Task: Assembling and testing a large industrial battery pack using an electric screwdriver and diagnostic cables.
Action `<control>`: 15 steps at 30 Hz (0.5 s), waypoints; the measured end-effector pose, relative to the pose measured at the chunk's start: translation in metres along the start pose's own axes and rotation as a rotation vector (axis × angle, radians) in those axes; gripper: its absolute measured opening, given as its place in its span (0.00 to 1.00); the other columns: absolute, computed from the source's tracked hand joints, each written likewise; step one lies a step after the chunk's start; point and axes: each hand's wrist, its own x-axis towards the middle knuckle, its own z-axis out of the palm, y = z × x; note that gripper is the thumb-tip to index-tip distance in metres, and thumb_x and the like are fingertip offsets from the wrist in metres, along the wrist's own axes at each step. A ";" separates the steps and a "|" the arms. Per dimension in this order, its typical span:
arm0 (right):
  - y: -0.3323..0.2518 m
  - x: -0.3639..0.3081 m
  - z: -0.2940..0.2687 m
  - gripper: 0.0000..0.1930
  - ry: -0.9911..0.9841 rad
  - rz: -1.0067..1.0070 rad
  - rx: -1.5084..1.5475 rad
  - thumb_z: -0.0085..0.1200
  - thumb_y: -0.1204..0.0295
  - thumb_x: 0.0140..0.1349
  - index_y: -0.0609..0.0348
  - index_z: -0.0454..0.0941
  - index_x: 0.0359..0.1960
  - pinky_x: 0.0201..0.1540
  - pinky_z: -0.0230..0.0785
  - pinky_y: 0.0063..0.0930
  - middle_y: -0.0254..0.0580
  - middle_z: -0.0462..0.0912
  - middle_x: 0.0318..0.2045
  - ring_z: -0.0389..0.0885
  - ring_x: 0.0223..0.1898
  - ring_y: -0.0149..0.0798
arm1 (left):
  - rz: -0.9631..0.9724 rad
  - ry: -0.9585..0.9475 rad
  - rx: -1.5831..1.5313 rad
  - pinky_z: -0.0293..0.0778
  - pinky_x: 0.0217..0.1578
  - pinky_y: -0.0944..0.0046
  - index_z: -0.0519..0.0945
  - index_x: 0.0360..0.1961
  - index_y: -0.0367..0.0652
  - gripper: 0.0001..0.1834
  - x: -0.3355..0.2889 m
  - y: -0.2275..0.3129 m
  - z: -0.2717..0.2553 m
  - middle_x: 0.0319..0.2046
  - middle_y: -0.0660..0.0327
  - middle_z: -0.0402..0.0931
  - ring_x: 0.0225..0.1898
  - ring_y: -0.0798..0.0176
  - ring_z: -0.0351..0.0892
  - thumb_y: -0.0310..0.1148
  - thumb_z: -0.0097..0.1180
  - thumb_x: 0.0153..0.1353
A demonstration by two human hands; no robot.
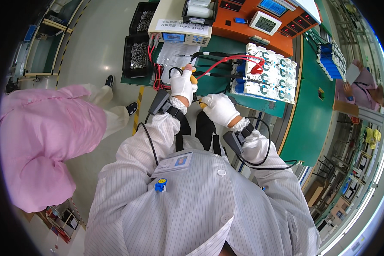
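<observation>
Pinching leads [232, 57] in gloved left hand [183, 86], narrow, near front edge of surface [222, 45]; can't tell which ends exactly. Curling gloved right hand [221, 109] narrow too, just to the right and lower; can't tell if gripping anything. Can trace red and black leads to pack [281, 81], on surface, right of both hands. Can see tester [200, 40] beyond left hand, bins [134, 74] left of tester, clock [265, 23] by orange cabinet [230, 32] at back.
</observation>
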 end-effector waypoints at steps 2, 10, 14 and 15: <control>0.001 0.000 0.002 0.09 0.002 0.000 0.002 0.56 0.66 0.56 0.56 0.83 0.35 0.43 0.71 0.45 0.48 0.83 0.29 0.82 0.35 0.53 | 0.004 -0.015 0.001 0.51 0.10 0.69 0.73 0.31 0.40 0.17 0.001 0.000 -0.001 0.15 0.63 0.65 0.09 0.71 0.56 0.43 0.59 0.66; -0.001 0.002 0.003 0.09 0.008 -0.020 -0.010 0.56 0.67 0.56 0.56 0.82 0.35 0.42 0.71 0.45 0.47 0.82 0.29 0.81 0.34 0.52 | -0.033 -0.034 -0.009 0.54 0.11 0.70 0.78 0.33 0.40 0.14 -0.002 0.002 -0.004 0.16 0.63 0.68 0.10 0.72 0.58 0.40 0.58 0.67; 0.001 -0.001 0.006 0.07 0.079 -0.046 -0.015 0.57 0.68 0.55 0.56 0.82 0.33 0.41 0.70 0.44 0.45 0.80 0.28 0.80 0.34 0.51 | -0.088 0.003 -0.088 0.58 0.13 0.70 0.78 0.34 0.41 0.14 -0.001 -0.004 -0.007 0.19 0.63 0.69 0.11 0.71 0.63 0.42 0.56 0.68; 0.001 -0.002 0.006 0.07 0.098 -0.038 -0.010 0.57 0.70 0.55 0.57 0.82 0.33 0.41 0.71 0.44 0.45 0.80 0.28 0.80 0.34 0.51 | -0.078 0.011 -0.071 0.57 0.12 0.70 0.78 0.34 0.41 0.14 -0.002 -0.005 -0.007 0.18 0.64 0.68 0.11 0.71 0.61 0.42 0.55 0.69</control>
